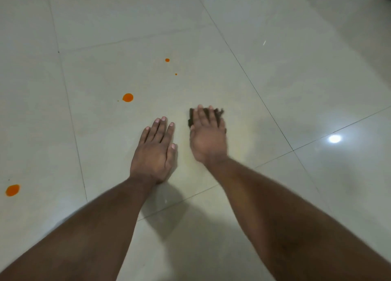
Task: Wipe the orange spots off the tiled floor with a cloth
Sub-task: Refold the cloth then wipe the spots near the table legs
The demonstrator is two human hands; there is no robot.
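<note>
Pressing the dark cloth (211,115) flat under your right hand (208,136), fingers straight, you're mid-wipe; left hand (155,151) lies flat on the floor (275,58). Next I'd slide left toward the nearest orange spot (127,97).

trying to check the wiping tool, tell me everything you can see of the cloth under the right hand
The cloth is small, dark brown to black and looks like soft, crumpled fabric. Most of it is hidden under the right hand, whose straight fingers press it flat against the tiled floor. Only its far edge and left side show past the fingertips, blurred as if in motion. It lies right of the left hand, apart from it, and away from the orange spots; a faint yellowish smear surrounds it.
</note>
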